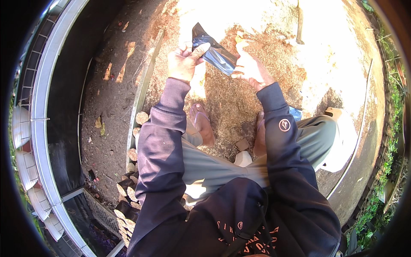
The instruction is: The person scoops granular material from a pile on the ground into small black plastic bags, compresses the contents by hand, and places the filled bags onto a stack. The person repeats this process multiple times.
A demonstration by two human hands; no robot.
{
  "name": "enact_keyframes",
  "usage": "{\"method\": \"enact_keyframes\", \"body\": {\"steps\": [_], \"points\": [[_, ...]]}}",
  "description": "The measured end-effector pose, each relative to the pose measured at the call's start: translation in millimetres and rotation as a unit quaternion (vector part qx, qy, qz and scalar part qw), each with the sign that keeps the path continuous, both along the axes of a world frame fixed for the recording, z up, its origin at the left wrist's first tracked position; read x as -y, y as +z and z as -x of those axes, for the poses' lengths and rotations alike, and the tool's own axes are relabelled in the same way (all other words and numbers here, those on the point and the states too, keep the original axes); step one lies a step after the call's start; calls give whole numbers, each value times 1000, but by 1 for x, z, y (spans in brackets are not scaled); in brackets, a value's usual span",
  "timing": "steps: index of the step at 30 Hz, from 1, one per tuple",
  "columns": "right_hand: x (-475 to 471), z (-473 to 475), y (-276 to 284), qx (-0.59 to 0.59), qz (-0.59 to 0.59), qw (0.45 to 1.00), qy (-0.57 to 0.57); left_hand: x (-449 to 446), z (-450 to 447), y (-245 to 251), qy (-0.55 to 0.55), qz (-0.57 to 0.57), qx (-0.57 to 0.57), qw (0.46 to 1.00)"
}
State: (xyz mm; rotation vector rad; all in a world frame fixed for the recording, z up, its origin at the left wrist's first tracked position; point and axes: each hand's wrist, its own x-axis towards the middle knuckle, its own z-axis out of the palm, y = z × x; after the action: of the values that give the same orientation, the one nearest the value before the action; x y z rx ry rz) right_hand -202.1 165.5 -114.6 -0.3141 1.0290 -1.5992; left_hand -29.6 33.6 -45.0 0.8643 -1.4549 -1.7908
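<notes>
In front of me, above the ground, my left hand pinches a flat black plastic bag between thumb and fingers. The bag slants down to the right, its glossy film creased and catching the light. At its lower right end is my right hand, with fingers against the edge; strong glare washes out part of that hand. Below the bag lies a wide spread of loose brown granular material, with my sandalled feet on it.
A wooden board edges the brown material on the left. Several filled cylindrical bags are stacked beside my left leg. A white container stands by my right knee, near a blue plastic piece. Farther off lies a wooden handle.
</notes>
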Motion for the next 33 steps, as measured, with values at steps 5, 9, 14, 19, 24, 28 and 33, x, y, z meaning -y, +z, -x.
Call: {"method": "enact_keyframes", "body": {"steps": [5, 9, 14, 19, 24, 28, 33], "points": [[-2, -3, 0, 69, 89, 992, 59, 6, 1, -7, 45, 53, -7, 998], [2, -6, -1, 2, 124, 991, 49, 11, 0, -12, 73, 44, 52, 995], [5, -8, 7, -135, 109, 985, 7, 3, 7, -25, 265, 441, 314, 798], [8, -8, 6, -247, 70, 967, 3, -4, 11, -22, -4, 200, 131, 971], [12, -9, -8, -203, 108, 973, -4, -11, 14, -25, -153, 120, 141, 971], [13, -5, -12, -234, 81, 969, 5, -3, 10, -30, -147, 116, 163, 969], [14, -6, -9, -232, 69, 970, 21, -6, 10, -29, -60, 265, 307, 912]]}}
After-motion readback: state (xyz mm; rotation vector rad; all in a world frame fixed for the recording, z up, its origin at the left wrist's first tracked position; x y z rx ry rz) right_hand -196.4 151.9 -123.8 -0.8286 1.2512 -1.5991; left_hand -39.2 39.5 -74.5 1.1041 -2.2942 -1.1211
